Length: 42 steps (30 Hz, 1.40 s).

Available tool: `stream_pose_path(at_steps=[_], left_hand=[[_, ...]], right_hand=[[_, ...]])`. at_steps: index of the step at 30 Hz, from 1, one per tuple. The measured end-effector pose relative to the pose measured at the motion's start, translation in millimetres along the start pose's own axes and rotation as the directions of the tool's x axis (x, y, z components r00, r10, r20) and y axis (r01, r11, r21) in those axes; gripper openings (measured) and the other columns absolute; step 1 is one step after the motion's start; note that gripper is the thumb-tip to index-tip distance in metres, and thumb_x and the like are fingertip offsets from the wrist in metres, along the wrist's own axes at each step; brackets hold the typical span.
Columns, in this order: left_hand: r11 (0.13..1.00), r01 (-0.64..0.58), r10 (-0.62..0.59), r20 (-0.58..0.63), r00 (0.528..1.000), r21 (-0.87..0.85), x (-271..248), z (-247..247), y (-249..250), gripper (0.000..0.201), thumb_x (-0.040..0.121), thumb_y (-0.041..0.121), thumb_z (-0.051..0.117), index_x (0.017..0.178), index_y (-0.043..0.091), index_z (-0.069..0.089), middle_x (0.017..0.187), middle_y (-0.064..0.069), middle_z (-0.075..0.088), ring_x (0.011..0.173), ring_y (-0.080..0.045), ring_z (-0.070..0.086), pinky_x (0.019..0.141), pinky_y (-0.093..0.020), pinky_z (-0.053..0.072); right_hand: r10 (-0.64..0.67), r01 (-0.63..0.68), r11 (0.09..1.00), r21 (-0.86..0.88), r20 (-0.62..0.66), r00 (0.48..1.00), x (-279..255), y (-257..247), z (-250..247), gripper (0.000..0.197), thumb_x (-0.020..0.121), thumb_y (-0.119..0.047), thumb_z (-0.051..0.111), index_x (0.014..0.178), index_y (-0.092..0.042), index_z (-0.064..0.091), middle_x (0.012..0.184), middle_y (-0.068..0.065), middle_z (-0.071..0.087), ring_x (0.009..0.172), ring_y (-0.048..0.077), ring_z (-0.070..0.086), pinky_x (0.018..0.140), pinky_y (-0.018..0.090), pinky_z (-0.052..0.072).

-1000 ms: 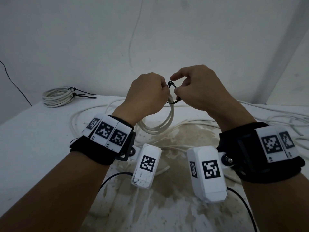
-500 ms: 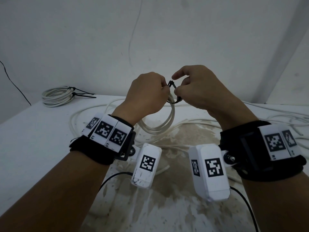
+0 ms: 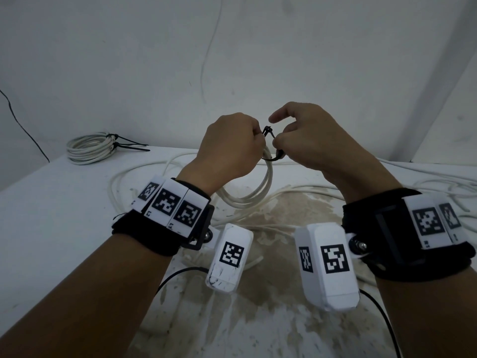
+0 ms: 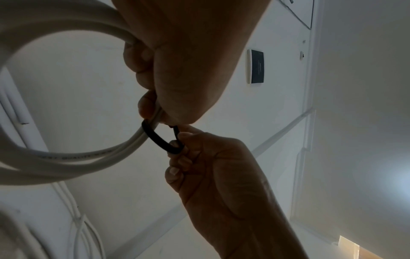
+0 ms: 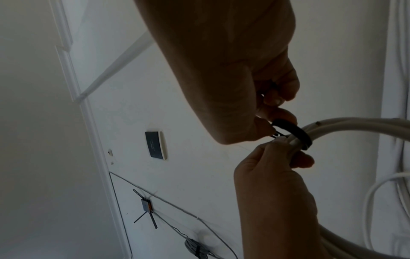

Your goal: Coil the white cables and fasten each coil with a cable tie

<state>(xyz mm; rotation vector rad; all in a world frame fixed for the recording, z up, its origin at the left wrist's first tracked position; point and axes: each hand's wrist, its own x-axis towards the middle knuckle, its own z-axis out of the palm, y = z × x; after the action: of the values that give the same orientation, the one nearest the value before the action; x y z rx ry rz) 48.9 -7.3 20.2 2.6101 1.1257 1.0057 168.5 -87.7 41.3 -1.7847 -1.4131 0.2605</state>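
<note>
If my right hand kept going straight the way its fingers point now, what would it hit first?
Most likely the left hand: the right hand points leftward at it, with only the black cable tie looped round the white cable coil between them. Depth is unclear.

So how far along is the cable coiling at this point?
Done: one tied coil sits at the table's far left, two black ties on it. In hand: the left hand grips a second coil while the right hand pinches a black cable tie looped loosely round it, not yet cinched. Left: tightening that tie, then the loose white cables still strewn on the table.
</note>
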Motion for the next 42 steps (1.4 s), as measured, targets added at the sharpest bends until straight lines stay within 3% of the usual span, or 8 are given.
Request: stream_pose_path(at_steps=[10,18,22,28,30,33,37,42], left_hand=[[0.999,0.037,-0.037,0.013,0.999,-0.018,-1.8,2.6,1.5,0.024,0.094,0.022,0.050,0.088,0.018,0.073,0.081,0.005,0.067,0.078,-0.018,0.059,0.067,-0.027,0.034],[1.000,0.015,-0.015,0.014,1.000,0.000,-1.9,3.2,1.8,0.024,0.094,0.023,0.051,0.089,0.018,0.074,0.082,0.005,0.067,0.078,-0.018,0.058,0.067,-0.027,0.035],[1.000,-0.006,0.006,0.026,1.000,0.002,-1.2,0.6,1.2,0.022,0.094,0.023,0.051,0.086,0.020,0.072,0.074,0.009,0.061,0.077,-0.016,0.057,0.065,-0.027,0.034],[1.000,-0.002,0.003,0.006,1.000,-0.019,-0.5,-0.6,1.1,0.024,0.094,0.022,0.051,0.084,0.020,0.073,0.069,0.011,0.060,0.070,-0.012,0.056,0.060,-0.025,0.035],[1.000,0.000,0.000,0.010,1.000,-0.028,-0.7,-1.2,1.3,0.023,0.094,0.021,0.051,0.083,0.021,0.072,0.065,0.014,0.056,0.066,-0.009,0.053,0.056,-0.020,0.033],[1.000,-0.013,0.014,0.009,1.000,-0.025,-1.6,-0.2,2.4,0.023,0.093,0.022,0.051,0.084,0.020,0.073,0.074,0.011,0.061,0.075,-0.013,0.056,0.063,-0.025,0.035],[0.999,-0.007,0.007,0.011,1.000,-0.032,-2.0,1.7,2.7,0.024,0.093,0.021,0.051,0.084,0.021,0.073,0.066,0.014,0.056,0.069,-0.010,0.053,0.056,-0.018,0.032],[1.000,-0.006,0.006,0.010,1.000,-0.016,-3.1,4.2,3.9,0.024,0.094,0.023,0.051,0.089,0.020,0.074,0.077,0.009,0.063,0.076,-0.015,0.057,0.065,-0.026,0.036]], right_hand=[[0.010,-0.009,1.000,-0.020,0.034,0.999,-1.0,0.5,-4.1,0.040,0.080,-0.006,0.057,0.118,-0.018,0.060,0.091,0.006,0.070,0.057,0.011,0.053,0.051,0.019,0.038],[-0.001,0.001,1.000,0.001,-0.044,0.999,3.1,5.5,-2.7,0.035,0.080,-0.008,0.061,0.113,-0.020,0.063,0.103,0.006,0.068,0.080,0.016,0.065,0.061,0.024,0.043],[0.004,-0.004,1.000,0.022,-0.026,1.000,4.8,6.5,-0.3,0.032,0.081,-0.007,0.060,0.110,-0.021,0.066,0.103,0.005,0.066,0.062,0.009,0.055,0.055,0.022,0.039],[-0.013,0.014,1.000,0.023,-0.049,0.999,4.0,5.2,2.9,0.028,0.087,-0.010,0.057,0.112,-0.021,0.061,0.095,0.008,0.071,0.068,0.012,0.056,0.064,0.027,0.042],[-0.005,0.005,1.000,0.016,-0.016,1.000,2.6,5.3,1.6,0.031,0.088,-0.009,0.057,0.117,-0.021,0.057,0.089,0.012,0.072,0.065,0.014,0.055,0.063,0.029,0.046],[-0.011,0.010,1.000,0.018,0.021,1.000,1.0,4.9,-0.8,0.037,0.088,-0.007,0.057,0.122,-0.020,0.054,0.091,0.017,0.072,0.062,0.014,0.053,0.059,0.027,0.045],[-0.024,0.023,1.000,0.017,0.037,0.999,1.3,5.2,-3.7,0.038,0.087,-0.005,0.058,0.122,-0.019,0.054,0.091,0.018,0.072,0.066,0.015,0.055,0.062,0.029,0.047],[-0.022,0.022,1.000,0.000,0.056,0.998,2.2,7.3,-3.8,0.037,0.088,-0.006,0.058,0.123,-0.018,0.054,0.093,0.018,0.072,0.069,0.015,0.057,0.066,0.031,0.048]])
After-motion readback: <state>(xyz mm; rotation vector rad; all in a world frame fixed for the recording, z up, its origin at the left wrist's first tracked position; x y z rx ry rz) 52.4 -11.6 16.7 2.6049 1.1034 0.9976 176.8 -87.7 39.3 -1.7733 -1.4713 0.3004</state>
